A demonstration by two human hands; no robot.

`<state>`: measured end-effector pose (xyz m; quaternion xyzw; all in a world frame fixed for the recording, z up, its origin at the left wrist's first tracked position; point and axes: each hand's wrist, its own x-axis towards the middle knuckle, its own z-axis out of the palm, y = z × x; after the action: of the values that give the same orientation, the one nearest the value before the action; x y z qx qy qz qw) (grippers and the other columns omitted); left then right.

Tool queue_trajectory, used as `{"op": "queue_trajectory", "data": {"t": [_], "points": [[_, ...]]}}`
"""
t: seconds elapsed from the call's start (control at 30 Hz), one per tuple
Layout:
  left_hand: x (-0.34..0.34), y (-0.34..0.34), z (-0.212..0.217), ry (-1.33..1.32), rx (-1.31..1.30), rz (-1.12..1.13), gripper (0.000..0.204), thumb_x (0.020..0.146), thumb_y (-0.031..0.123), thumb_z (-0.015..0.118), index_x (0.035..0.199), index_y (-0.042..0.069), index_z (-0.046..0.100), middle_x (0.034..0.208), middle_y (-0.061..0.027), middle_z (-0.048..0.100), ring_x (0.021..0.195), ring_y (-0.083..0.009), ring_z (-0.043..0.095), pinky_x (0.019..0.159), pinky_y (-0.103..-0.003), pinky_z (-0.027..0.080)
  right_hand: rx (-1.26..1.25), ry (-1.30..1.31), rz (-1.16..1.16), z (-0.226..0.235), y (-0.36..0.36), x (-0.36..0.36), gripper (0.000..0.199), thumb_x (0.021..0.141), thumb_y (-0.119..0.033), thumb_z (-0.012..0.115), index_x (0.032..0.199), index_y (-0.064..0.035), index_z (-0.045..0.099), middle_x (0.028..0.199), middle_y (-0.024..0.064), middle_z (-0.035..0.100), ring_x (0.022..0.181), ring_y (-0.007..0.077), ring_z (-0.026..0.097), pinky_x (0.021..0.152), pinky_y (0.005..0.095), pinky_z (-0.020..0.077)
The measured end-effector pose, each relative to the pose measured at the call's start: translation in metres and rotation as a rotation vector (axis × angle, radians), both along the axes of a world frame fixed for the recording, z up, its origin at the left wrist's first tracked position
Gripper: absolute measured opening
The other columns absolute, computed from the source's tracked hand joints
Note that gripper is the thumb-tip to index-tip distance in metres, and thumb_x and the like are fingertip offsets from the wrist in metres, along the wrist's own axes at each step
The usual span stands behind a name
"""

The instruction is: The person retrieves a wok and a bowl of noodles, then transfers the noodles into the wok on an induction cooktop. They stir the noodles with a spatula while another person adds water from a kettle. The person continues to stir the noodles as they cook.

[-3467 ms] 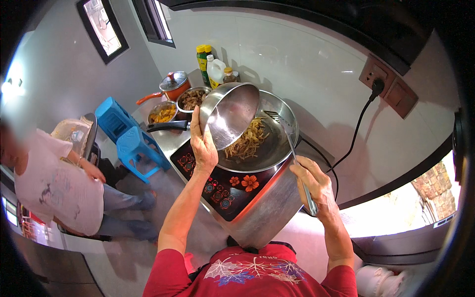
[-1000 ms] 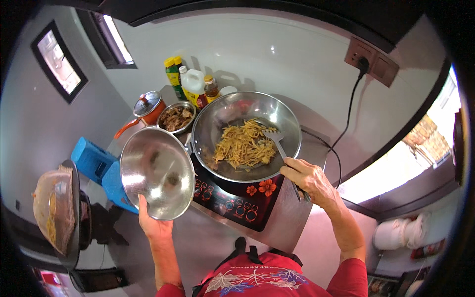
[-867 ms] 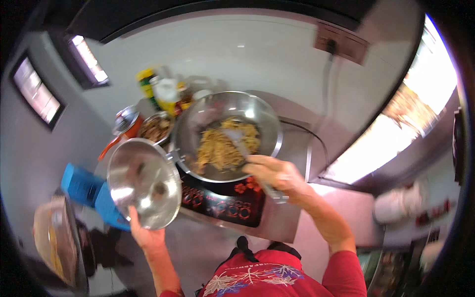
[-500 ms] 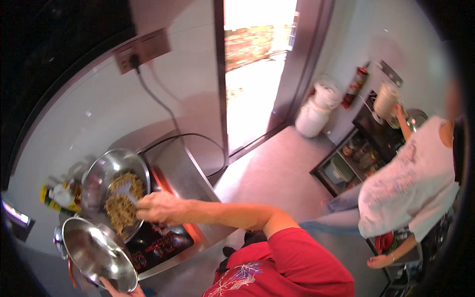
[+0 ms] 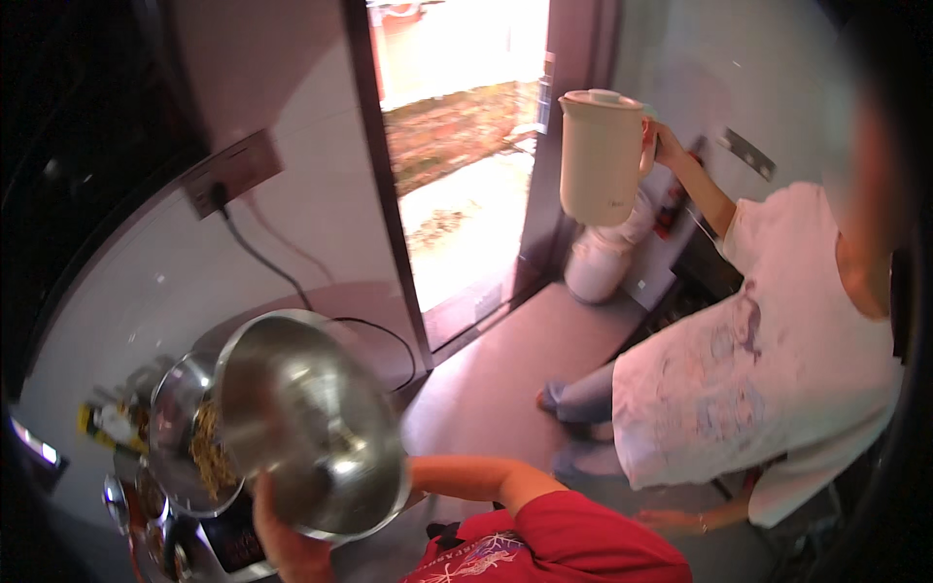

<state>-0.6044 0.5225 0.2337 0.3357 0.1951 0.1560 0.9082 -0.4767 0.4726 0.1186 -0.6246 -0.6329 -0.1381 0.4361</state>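
A large shiny steel bowl [image 5: 311, 408] is raised and tilted in front of me, blurred by motion. My left hand [image 5: 280, 532] grips its near rim, thumb side against the metal. My right forearm [image 5: 457, 476] reaches behind the bowl, which covers the right hand and whatever it may hold. Just left of the raised bowl, a wide steel pan [image 5: 173, 418] holds brown-yellow noodle-like strands [image 5: 210, 457]. The raised bowl hides part of that pan.
A black cooktop [image 5: 228, 542] lies below the pan, beside smaller metal vessels [image 5: 146, 496]. On the right, another person [image 5: 739, 360] in a white shirt lifts a cream lidded jug [image 5: 603, 160]. A corded socket [image 5: 228, 175] is on the wall, left of an open doorway [image 5: 462, 214].
The steel bowl has risen from the lower left and moved right, my left hand gripping it. The other person has brought the jug up and nearer. The whole view has shifted.
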Motion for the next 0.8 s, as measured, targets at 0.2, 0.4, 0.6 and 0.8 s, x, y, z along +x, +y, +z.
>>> {"op": "queue_trajectory", "data": {"t": [0.2, 0.4, 0.6, 0.8], "points": [[0.064, -0.024, -0.016, 0.254, -0.058, -0.134, 0.04, 0.089, 0.027, 0.056, 0.119, 0.001, 0.051, 0.112, -0.0143, 0.06, 0.102, -0.0276, 0.06, 0.092, -0.044, 0.048, 0.036, 0.134, 0.019, -0.014, -0.043, 0.009, 0.051, 0.07, -0.025, 0.07, 0.117, -0.0132, 0.055, 0.112, 0.0096, 0.052, 0.105, 0.0287, 0.048, 0.085, 0.0409, 0.0385], [0.018, -0.044, 0.003, 0.334, -0.013, -0.178, 0.035, 0.086, 0.02, 0.055, 0.115, -0.001, 0.053, 0.105, -0.0113, 0.064, 0.099, -0.0217, 0.063, 0.092, -0.038, 0.049, 0.026, 0.164, 0.034, -0.016, -0.073, -0.006, 0.054, 0.072, -0.024, 0.069, 0.122, -0.0105, 0.052, 0.116, 0.0122, 0.052, 0.107, 0.0303, 0.049, 0.089, 0.0422, 0.0387], [-0.084, -0.045, 0.029, 0.485, -0.146, -0.182, 0.038, 0.09, 0.029, 0.051, 0.115, 0.001, 0.054, 0.1, -0.0107, 0.065, 0.089, -0.0209, 0.065, 0.082, -0.036, 0.053, 0.009, 0.151, 0.038, 0.001, -0.077, -0.022, 0.058, 0.074, -0.022, 0.068, 0.127, -0.0079, 0.049, 0.121, 0.0148, 0.052, 0.109, 0.0319, 0.05, 0.092, 0.0435, 0.0388], [-0.163, -0.002, 0.026, 0.381, -0.015, 0.384, 0.044, 0.088, 0.035, 0.052, 0.118, 0.002, 0.054, 0.102, -0.0104, 0.065, 0.094, -0.0232, 0.064, 0.081, -0.037, 0.053, -0.007, 0.106, -0.01, 0.008, -0.053, -0.035, 0.067, 0.073, -0.015, 0.072, 0.133, -0.005, 0.043, 0.123, 0.0164, 0.052, 0.109, 0.0309, 0.052, 0.091, 0.0424, 0.0422]]}}
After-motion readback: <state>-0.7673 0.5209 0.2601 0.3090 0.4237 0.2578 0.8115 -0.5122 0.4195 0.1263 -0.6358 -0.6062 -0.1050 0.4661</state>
